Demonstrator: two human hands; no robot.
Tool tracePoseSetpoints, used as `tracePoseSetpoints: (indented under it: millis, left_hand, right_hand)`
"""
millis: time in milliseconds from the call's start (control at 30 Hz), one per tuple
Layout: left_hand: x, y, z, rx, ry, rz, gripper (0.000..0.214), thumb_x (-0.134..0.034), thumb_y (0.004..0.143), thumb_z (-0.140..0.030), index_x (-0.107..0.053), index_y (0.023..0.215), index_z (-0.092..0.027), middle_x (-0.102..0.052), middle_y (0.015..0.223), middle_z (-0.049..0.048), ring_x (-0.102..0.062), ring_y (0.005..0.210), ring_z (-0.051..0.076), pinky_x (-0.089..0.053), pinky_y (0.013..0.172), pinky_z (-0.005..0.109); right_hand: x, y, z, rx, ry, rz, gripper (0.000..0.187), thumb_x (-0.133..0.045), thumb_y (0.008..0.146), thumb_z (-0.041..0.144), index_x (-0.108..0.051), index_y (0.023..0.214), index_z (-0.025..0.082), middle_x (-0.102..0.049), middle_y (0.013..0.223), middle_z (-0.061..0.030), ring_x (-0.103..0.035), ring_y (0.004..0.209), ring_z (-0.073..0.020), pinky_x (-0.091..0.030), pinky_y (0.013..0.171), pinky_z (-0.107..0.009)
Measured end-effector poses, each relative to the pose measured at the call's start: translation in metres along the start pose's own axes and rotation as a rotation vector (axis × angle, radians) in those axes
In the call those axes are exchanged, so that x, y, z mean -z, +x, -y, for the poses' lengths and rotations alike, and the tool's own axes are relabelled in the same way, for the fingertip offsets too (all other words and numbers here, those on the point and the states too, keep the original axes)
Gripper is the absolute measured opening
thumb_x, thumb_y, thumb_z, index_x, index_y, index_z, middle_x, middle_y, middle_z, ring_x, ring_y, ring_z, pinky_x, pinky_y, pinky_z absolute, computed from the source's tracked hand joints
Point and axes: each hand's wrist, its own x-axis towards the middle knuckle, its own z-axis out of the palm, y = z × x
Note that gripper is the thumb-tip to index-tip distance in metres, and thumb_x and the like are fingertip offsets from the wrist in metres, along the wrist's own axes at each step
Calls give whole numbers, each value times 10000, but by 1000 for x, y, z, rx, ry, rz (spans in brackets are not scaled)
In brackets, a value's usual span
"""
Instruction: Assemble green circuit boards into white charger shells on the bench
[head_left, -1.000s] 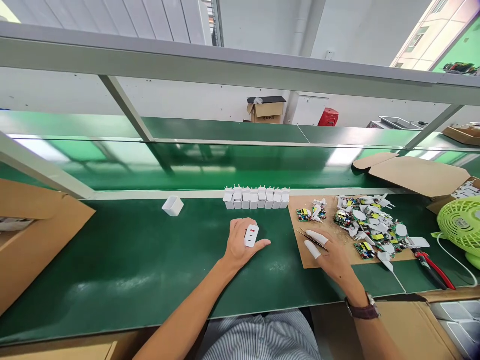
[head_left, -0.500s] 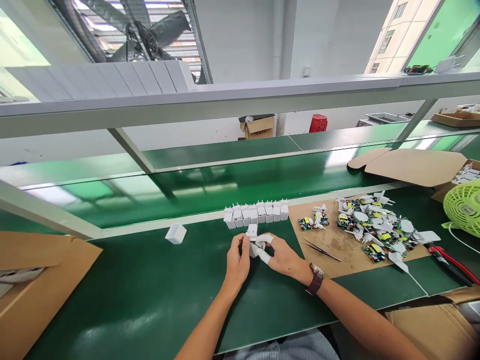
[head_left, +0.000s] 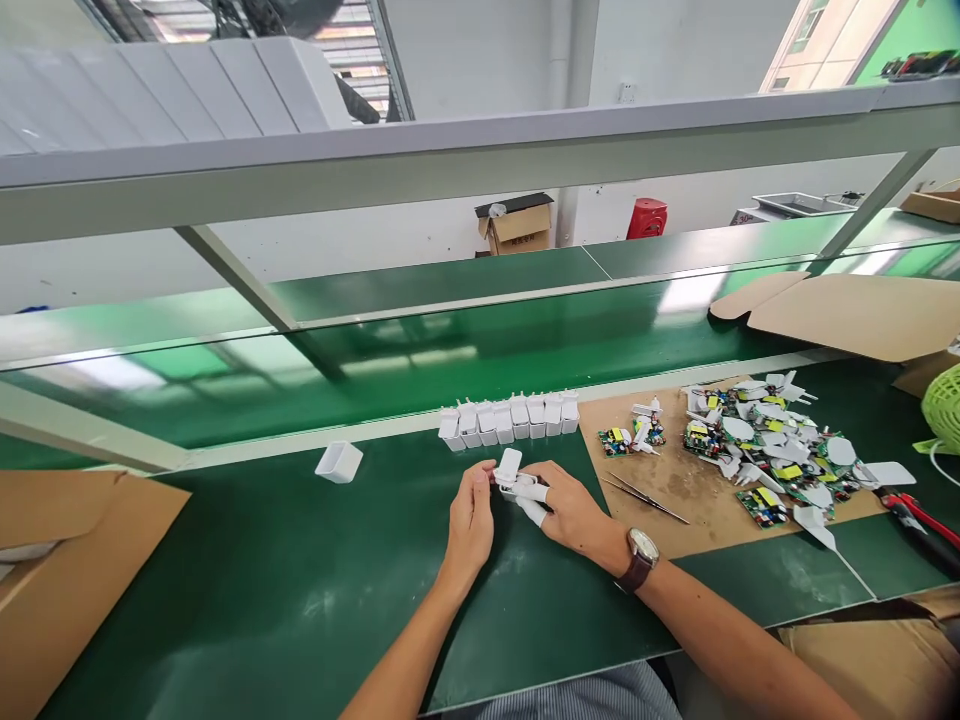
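Over the green table, my left hand (head_left: 472,515) and my right hand (head_left: 571,508) meet around a small white plastic housing (head_left: 510,466) with a flat white piece sticking up from it. My right fingers, some in white finger covers, close on its right side. My left thumb and fingers pinch its left edge. The fingers partly hide the housing. Just beyond stands a row of several similar white housings (head_left: 510,420), and an open white box-shaped shell (head_left: 340,462) lies to the left.
On a brown cardboard sheet (head_left: 690,525) at right lie tweezers (head_left: 645,497) and a heap of circuit boards with white parts (head_left: 787,440). Red-handled pliers (head_left: 919,520) and a green fan (head_left: 943,408) are farther right. A cardboard box (head_left: 97,580) stands at left; a shelf rail (head_left: 480,150) crosses above.
The camera view has shifted slightly. My left fingers have moved from the front of the white housing to its left edge, and its upright flat piece now tilts more to the right.
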Motion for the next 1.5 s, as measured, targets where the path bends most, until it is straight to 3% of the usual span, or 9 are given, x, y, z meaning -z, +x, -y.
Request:
tracePoseSetpoints:
  millis: [100, 167, 233, 333, 433, 567, 1267, 1500]
  left_hand:
    - [0, 1, 3, -1, 3, 6, 487, -349, 1052, -566, -664, 1177, -216, -725, 1066, 74, -674, 933, 203, -550, 834, 345]
    - [0, 0, 5, -52, -33, 26, 451, -383, 1050, -545, -629, 1224, -210, -719, 1078, 87, -682, 957, 207, -558, 848, 351]
    - [-2, -2, 6, -174, -58, 68, 451, -525, 1007, -519, -549, 1333, -208, -695, 1166, 115, -679, 1045, 229, -567, 885, 368]
    - [-5, -7, 4, -411, 33, 80, 659, -757, 877, -392, -455, 1439, -227, -613, 1317, 149, -645, 1148, 268, -581, 896, 385]
    - [-9, -11, -1, -603, 156, 4, 604, -736, 883, -238, -484, 1432, -238, -594, 1323, 147, -633, 1161, 268, -591, 904, 399]
    - [-8, -10, -10, -705, 219, -17, 584, -682, 903, -186, -487, 1452, -218, -604, 1324, 156, -620, 1193, 274, -597, 928, 415]
    - [0, -9, -16, -716, 195, 44, 622, -660, 890, -158, -466, 1480, -194, -609, 1338, 175, -615, 1212, 289, -589, 976, 453]
    - [-1, -8, -15, -742, 193, 38, 632, -645, 879, -145, -462, 1482, -204, -607, 1339, 179, -621, 1202, 298, -598, 952, 462]
  right_hand:
    - [-2, -2, -2, -73, 89, -6, 285, -585, 980, 148, -679, 1227, 256, -712, 1129, -97, -677, 1006, -227, -609, 853, -378]
    - [-4, -3, -3, -216, 237, -44, 209, -597, 994, 229, -705, 1172, 245, -715, 1132, -92, -686, 1026, -217, -606, 880, -370]
    - [-5, -2, -3, -443, 492, -95, 220, -626, 987, 361, -710, 1148, 237, -726, 1108, -82, -706, 994, -211, -618, 848, -351]
    - [-3, 1, 1, -753, 939, -110, 377, -685, 923, 530, -696, 1153, 232, -749, 1029, -69, -730, 918, -221, -629, 788, -354]
    - [0, 5, 9, -880, 1237, -56, 441, -714, 887, 581, -697, 1125, 210, -756, 997, -76, -740, 905, -244, -618, 829, -405]
    - [1, 6, 19, -915, 1349, -58, 445, -750, 864, 579, -693, 1084, 196, -754, 975, -78, -753, 875, -256, -607, 837, -429]
    - [-2, 4, 18, -922, 1361, -22, 446, -731, 890, 568, -670, 1131, 197, -759, 1044, -97, -758, 842, -252, -599, 834, -448]
    - [-6, 2, 17, -913, 1303, -66, 426, -723, 896, 563, -663, 1124, 208, -755, 1020, -89, -758, 846, -263, -604, 809, -453]
